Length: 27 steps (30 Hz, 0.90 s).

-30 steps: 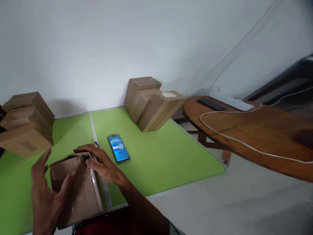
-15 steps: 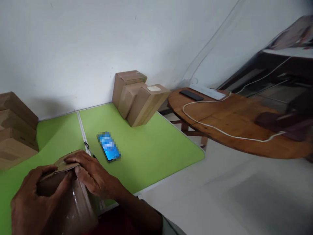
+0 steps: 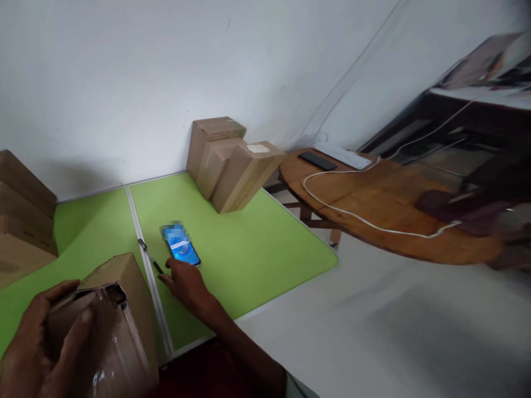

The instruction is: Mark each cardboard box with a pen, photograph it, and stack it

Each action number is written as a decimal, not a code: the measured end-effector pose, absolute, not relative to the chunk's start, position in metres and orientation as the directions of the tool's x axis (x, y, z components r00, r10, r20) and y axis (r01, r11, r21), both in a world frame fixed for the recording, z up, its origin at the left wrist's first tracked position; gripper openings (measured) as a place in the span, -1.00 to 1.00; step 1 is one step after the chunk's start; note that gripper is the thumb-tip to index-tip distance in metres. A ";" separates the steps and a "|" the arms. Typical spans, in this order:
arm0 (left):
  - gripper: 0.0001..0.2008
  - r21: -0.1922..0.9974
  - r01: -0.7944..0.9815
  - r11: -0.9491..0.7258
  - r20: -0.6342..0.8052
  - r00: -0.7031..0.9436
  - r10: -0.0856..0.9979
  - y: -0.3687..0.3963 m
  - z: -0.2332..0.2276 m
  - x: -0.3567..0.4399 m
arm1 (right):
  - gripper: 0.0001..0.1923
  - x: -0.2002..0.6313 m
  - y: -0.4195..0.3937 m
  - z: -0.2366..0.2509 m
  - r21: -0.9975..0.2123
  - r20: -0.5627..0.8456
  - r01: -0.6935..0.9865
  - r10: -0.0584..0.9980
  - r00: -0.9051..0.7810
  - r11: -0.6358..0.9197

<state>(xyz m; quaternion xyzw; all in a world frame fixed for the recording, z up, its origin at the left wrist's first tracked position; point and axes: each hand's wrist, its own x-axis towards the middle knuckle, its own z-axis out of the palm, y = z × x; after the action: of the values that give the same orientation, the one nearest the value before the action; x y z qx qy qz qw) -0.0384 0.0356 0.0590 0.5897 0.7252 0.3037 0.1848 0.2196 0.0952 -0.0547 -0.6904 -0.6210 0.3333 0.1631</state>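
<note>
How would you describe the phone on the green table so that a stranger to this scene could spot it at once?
Start at the green table against the white wall. Near its middle seam, just beyond the right hand, lies the phone, flat and face up. Its lit blue screen sets it apart from the plain brown cardboard boxes around it.

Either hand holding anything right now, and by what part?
Left hand grips the taped brown cardboard box at its torn top end. Right hand holds nothing; it rests on the green table.
</note>
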 end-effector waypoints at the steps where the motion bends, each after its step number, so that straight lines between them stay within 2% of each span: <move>1: -0.20 0.677 0.726 0.120 0.079 -0.234 0.969 0.036 0.059 -0.039 | -0.84 0.210 0.097 -0.058 -0.638 -0.267 0.747 0.964 0.011 -0.186; 6: -0.11 0.762 0.627 0.160 0.064 -0.320 0.945 0.035 0.066 -0.029 | -0.90 0.179 0.115 -0.071 -0.647 -0.299 0.720 0.952 0.064 -0.252; 11: -0.26 0.880 0.344 0.327 -0.176 -0.402 0.899 0.028 0.080 -0.006 | -0.81 0.200 0.114 -0.065 -0.778 -0.260 0.586 0.965 0.028 -0.227; 12: -0.29 0.893 0.307 0.329 -0.191 -0.404 0.895 0.028 0.080 -0.003 | -0.82 0.206 0.109 -0.058 -0.850 -0.215 0.486 0.976 0.030 -0.202; 14: -0.34 0.924 0.235 0.300 -0.184 -0.415 0.891 0.030 0.076 -0.002 | -0.79 0.214 0.096 -0.040 -0.992 -0.047 0.114 0.997 0.064 -0.054; 15: -0.36 0.940 0.201 0.277 -0.173 -0.418 0.892 0.031 0.072 -0.003 | -0.75 0.215 0.088 -0.029 -0.992 0.055 -0.104 0.994 0.100 0.065; 16: -0.39 0.953 0.168 0.252 -0.163 -0.418 0.894 0.033 0.067 -0.004 | -0.72 0.214 0.080 -0.017 -0.941 0.152 -0.281 0.979 0.139 0.186; 17: -0.40 0.964 0.136 0.226 -0.152 -0.416 0.897 0.034 0.063 -0.006 | -0.71 0.211 0.073 -0.006 -0.877 0.239 -0.384 0.956 0.169 0.287; 19: -0.40 0.975 0.095 0.199 -0.144 -0.414 0.899 0.035 0.056 -0.009 | -0.80 0.203 0.060 0.013 -0.825 0.388 -0.367 0.903 0.184 0.430; 22: -0.39 0.975 0.064 0.211 -0.168 -0.407 0.898 0.032 0.053 -0.009 | -0.92 0.189 0.053 0.026 -0.781 0.575 -0.179 0.801 0.167 0.598; 27: -0.43 0.975 0.081 0.209 -0.162 -0.393 0.905 0.027 0.056 -0.005 | -0.83 0.182 0.055 0.023 -0.737 0.674 0.018 0.733 0.088 0.676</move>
<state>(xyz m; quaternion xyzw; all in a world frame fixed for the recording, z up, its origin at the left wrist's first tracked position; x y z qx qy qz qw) -0.0050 0.0275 0.0559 0.3718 0.6628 0.5071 0.4065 0.1819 0.0548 0.0228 -0.3026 -0.6207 0.2657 0.6727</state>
